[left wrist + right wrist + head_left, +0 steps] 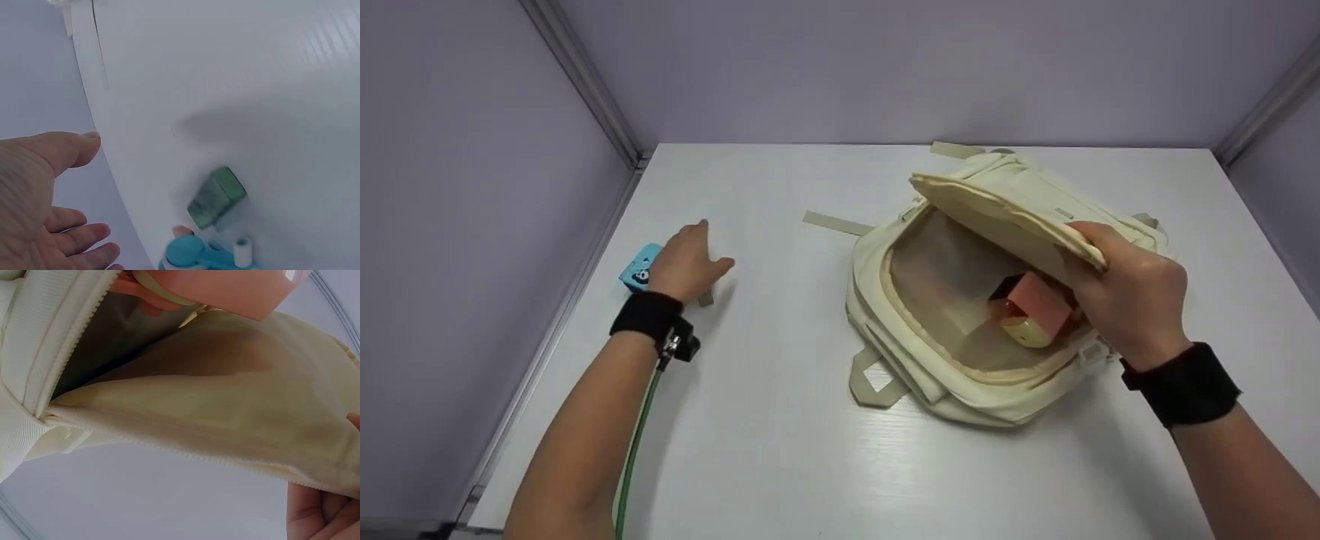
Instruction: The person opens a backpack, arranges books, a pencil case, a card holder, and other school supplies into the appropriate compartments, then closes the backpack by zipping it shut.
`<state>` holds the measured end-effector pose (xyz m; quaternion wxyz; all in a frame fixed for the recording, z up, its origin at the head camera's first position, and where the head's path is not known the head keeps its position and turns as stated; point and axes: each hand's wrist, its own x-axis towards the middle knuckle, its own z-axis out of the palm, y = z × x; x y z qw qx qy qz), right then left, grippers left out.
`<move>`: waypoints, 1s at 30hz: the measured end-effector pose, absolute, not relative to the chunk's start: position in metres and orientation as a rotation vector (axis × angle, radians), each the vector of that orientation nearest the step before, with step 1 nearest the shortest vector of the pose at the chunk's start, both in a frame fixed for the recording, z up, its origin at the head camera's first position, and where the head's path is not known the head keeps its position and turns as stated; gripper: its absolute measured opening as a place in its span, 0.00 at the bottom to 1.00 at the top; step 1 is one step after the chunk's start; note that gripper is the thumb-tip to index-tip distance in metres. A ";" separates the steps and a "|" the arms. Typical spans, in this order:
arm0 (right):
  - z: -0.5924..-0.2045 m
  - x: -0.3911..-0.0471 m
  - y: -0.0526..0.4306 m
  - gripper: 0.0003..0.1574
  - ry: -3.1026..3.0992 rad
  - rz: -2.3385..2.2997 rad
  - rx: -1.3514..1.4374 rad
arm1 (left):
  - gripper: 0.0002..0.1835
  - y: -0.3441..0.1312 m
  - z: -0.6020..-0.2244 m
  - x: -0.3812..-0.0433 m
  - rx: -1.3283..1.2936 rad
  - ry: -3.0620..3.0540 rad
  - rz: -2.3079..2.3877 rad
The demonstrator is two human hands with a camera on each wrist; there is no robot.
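A cream backpack (pixel 885 300) lies on its back on the white table, its main compartment unzipped. My right hand (pixel 1136 292) grips the edge of the lifted front flap (pixel 1005 217), fingers on one side and thumb on the other. Inside the compartment sits a salmon-pink boxy object (pixel 1039 304) with a yellow part; its exact kind is unclear. On the left, my left hand (pixel 682 262) hovers with spread, straight fingers, holding nothing. Beside it is a light-blue object (pixel 640 268) with a dark printed figure, partly hidden by the hand. A small green block (pixel 216 197) lies close by.
Backpack straps (pixel 836 223) stretch over the table (pixel 780 420) to the left and back. Grey-lilac panels (pixel 870 67) stand behind and at both sides. A green cable (pixel 634 450) runs from the left wrist band (pixel 649 315) along the forearm.
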<state>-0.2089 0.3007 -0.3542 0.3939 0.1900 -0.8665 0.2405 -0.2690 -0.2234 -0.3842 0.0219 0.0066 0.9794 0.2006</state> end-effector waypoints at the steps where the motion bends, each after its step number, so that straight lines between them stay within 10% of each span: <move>1: -0.354 -0.209 0.301 0.14 -2.197 0.607 0.480 | 0.45 -0.231 -0.385 -0.268 -0.001 3.029 0.629; 16: -0.356 -0.204 0.301 0.13 -2.165 0.634 0.472 | 0.52 -0.297 -0.393 -0.258 -0.215 2.927 0.661; 30: -0.358 -0.205 0.296 0.14 -2.188 0.630 0.491 | 0.32 -0.310 -0.396 -0.253 -0.250 2.948 0.665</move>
